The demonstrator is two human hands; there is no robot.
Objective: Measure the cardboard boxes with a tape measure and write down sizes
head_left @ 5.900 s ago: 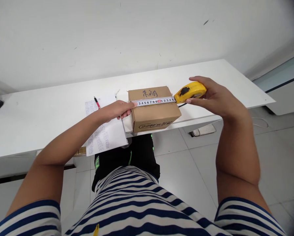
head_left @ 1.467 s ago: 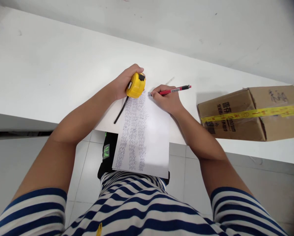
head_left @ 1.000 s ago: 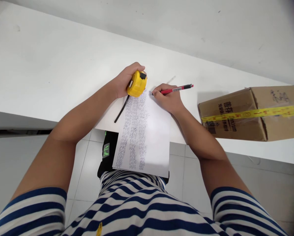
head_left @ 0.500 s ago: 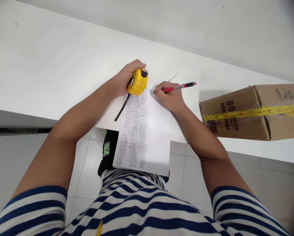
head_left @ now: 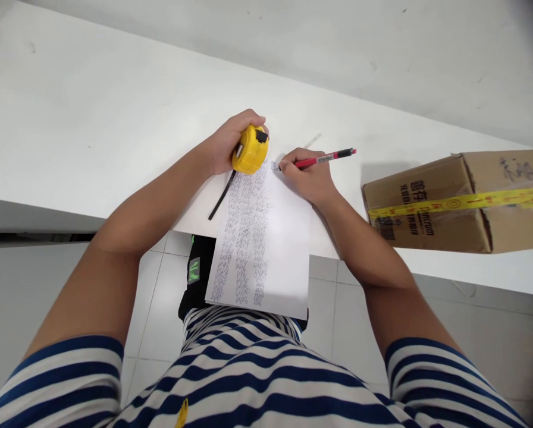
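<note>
Pen [head_left: 324, 159], pinched in right hand [head_left: 309, 178], touches top of paper [head_left: 284, 261]; three columns filled, strip below that hand blank; left hand [head_left: 224, 142] grips tape measure [head_left: 248, 153] beside.

Sheet of paper [head_left: 270, 249] overhangs the table [head_left: 92, 119] edge; tape measure [head_left: 249, 150] at its top-left corner, cardboard box [head_left: 458, 202] well right.

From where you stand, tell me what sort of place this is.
Probably an office or workroom: a white table against a bare wall, a taped carton, and a sheet dense with handwriting. The right hand holds a pen on it; the left hand grips a tape measure.
</note>
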